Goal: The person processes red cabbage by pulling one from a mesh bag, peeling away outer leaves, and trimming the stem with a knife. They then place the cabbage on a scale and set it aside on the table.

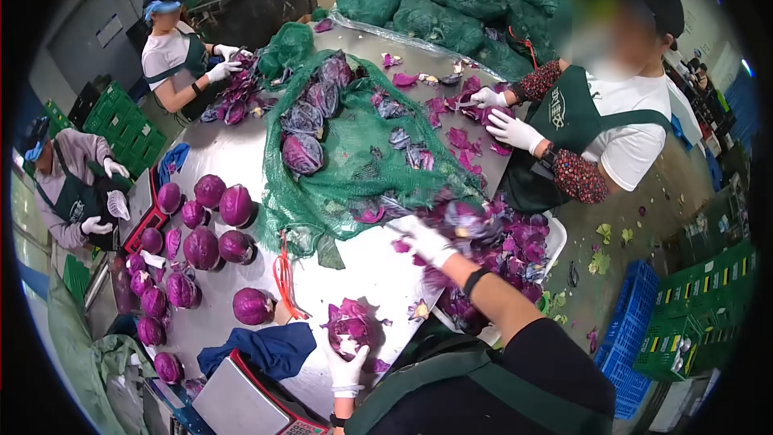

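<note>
My left hand (347, 370), in a white glove, holds a purple cabbage (351, 324) with ragged outer leaves near the table's front edge. My right hand (425, 243), also gloved, is stretched out over the table, beside the green mesh net (346, 185). Its fingers are blurred, and loose purple leaves (515, 250) lie just right of it in a heap. Several whole cabbages (201, 248) sit on the metal table (314, 298) at the left, one of them (253, 306) close to my left hand. Untrimmed cabbages (303, 153) rest on the net.
A scale (241, 403) and a blue cloth (262, 350) are at the front left. Co-workers stand at the right (636, 113), back left (173, 64) and far left (68, 177). Filled green net bags (435, 24) lie at the back; blue crates (628, 338) stand on the right.
</note>
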Motion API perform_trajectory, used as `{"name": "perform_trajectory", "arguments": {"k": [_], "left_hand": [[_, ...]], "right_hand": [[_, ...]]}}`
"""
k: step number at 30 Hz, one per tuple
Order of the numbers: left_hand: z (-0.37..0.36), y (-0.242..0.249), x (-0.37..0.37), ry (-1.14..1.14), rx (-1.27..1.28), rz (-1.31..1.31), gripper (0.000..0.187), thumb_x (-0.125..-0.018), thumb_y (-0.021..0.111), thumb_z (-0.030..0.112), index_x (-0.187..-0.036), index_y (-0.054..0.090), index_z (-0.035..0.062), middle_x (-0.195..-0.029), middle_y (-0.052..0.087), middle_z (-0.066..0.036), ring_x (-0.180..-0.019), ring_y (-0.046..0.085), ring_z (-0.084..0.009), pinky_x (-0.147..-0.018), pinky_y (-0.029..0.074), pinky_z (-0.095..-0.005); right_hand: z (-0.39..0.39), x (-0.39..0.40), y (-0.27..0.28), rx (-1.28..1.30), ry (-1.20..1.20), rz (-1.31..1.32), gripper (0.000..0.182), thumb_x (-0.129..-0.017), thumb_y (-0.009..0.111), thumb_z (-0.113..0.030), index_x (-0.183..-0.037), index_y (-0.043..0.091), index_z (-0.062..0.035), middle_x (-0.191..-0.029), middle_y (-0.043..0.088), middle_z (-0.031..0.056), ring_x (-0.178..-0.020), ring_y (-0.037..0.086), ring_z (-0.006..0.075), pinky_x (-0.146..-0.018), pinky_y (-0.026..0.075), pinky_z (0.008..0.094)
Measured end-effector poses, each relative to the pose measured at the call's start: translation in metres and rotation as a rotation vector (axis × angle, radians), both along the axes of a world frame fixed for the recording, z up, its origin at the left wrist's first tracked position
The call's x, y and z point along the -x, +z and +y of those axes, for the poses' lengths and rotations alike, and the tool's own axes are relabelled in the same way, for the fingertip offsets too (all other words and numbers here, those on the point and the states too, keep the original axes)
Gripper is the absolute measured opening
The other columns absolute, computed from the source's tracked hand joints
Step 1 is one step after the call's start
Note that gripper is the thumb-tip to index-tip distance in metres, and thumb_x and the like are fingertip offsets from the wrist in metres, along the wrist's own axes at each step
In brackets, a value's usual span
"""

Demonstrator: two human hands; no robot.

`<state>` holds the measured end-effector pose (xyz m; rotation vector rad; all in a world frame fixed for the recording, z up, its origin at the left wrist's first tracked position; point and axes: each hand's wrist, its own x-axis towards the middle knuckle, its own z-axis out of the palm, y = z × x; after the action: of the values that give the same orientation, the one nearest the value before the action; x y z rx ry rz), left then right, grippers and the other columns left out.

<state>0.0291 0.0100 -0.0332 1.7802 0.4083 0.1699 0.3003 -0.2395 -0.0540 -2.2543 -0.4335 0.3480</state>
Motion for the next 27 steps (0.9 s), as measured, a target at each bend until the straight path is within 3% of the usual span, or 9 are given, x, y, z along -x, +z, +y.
{"name": "perform_trajectory", "arguments": {"k": [2,3,5,13,16,19,20,24,27], "left_hand": [[-0.008,0.0,-0.012,-0.007,0.061,-0.044,0.096,-0.058,0.081,0.013,-0.135,0.026,-0.0022,-0.125,0.043,-0.019,-0.116,0.043,-0.028,-0.101,0.033,-0.0382],[-0.033,0.067,-0.035,0.026,0.331,0.055,0.095,-0.058,0.082,0.015,-0.134,0.028,-0.0024,-0.126,0.043,-0.02,-0.119,0.042,-0.0298,-0.103,0.032,-0.0383],[-0.034,0.044,-0.049,-0.084,-0.189,-0.035,0.095,-0.059,0.082,0.02,-0.134,0.028,-0.0028,-0.125,0.043,-0.021,-0.118,0.043,-0.0315,-0.101,0.034,-0.0381],[-0.064,0.033,-0.097,-0.187,-0.371,0.042,0.095,-0.069,0.073,0.038,-0.136,0.023,-0.0056,-0.126,0.042,-0.028,-0.116,0.045,-0.0363,-0.099,0.036,-0.0398],[-0.059,0.036,-0.102,-0.163,-0.332,0.025,0.095,-0.067,0.074,0.039,-0.135,0.024,-0.0048,-0.123,0.044,-0.028,-0.113,0.046,-0.04,-0.096,0.039,-0.0414],[-0.05,0.049,-0.103,-0.332,-0.212,-0.035,0.089,-0.065,0.078,0.033,-0.131,0.03,-0.0033,-0.119,0.049,-0.021,-0.107,0.051,-0.0295,-0.093,0.041,-0.0367],[-0.047,0.048,-0.105,-0.409,0.077,0.11,0.085,-0.063,0.079,0.029,-0.129,0.034,-0.0009,-0.117,0.05,-0.017,-0.105,0.051,-0.0261,-0.092,0.042,-0.0356],[-0.04,0.05,-0.11,-0.386,-0.2,-0.053,0.087,-0.06,0.079,0.031,-0.128,0.034,0.0008,-0.117,0.049,-0.02,-0.109,0.049,-0.03,-0.092,0.04,-0.0383],[-0.038,0.041,-0.115,-0.369,-0.181,-0.015,0.091,-0.059,0.079,0.032,-0.13,0.032,0.0003,-0.117,0.048,-0.021,-0.108,0.049,-0.032,-0.094,0.039,-0.0391]], "right_hand": [[-0.066,-0.015,-0.001,0.009,0.017,-0.155,0.04,-0.084,0.051,-0.022,-0.122,0.05,-0.0087,-0.127,0.043,0.0178,-0.119,0.043,0.0305,-0.099,0.037,0.0363],[-0.102,-0.013,-0.008,0.106,0.021,-0.289,0.034,-0.084,0.053,-0.02,-0.116,0.055,-0.0112,-0.119,0.052,0.0115,-0.115,0.046,0.0271,-0.094,0.04,0.0329],[-0.137,-0.004,0.027,0.655,-0.152,-0.138,0.031,-0.084,0.052,-0.032,-0.106,0.061,-0.0123,-0.108,0.061,0.0105,-0.095,0.06,0.028,-0.078,0.049,0.039],[-0.064,0.082,0.072,-0.027,0.187,-0.191,0.035,-0.093,0.043,-0.025,-0.115,0.056,-0.0021,-0.112,0.06,0.0176,-0.1,0.059,0.0288,-0.088,0.046,0.0353],[-0.011,0.098,0.08,0.084,0.291,-0.198,0.05,-0.092,0.043,-0.03,-0.133,0.035,-0.0034,-0.127,0.047,0.0208,-0.101,0.058,0.0303,-0.084,0.048,0.0383],[0.02,0.102,0.094,0.236,0.449,-0.09,0.066,-0.09,0.045,-0.037,-0.14,0.019,-0.0024,-0.137,0.031,0.0249,-0.096,0.06,0.0348,-0.069,0.053,0.0392],[0.026,0.101,0.098,0.271,0.476,-0.061,0.065,-0.09,0.046,-0.037,-0.14,0.022,-0.0034,-0.137,0.031,0.0245,-0.092,0.061,0.0339,-0.067,0.054,0.0382],[0.035,0.099,0.072,0.212,0.558,-0.357,0.058,-0.089,0.048,-0.035,-0.137,0.031,-0.007,-0.135,0.037,0.0208,-0.081,0.064,0.0295,-0.064,0.054,0.0381],[0.039,0.088,0.066,0.213,0.492,-0.2,0.047,-0.089,0.048,-0.033,-0.129,0.044,-0.009,-0.133,0.04,0.0158,-0.08,0.065,0.0277,-0.063,0.053,0.0379]]}}
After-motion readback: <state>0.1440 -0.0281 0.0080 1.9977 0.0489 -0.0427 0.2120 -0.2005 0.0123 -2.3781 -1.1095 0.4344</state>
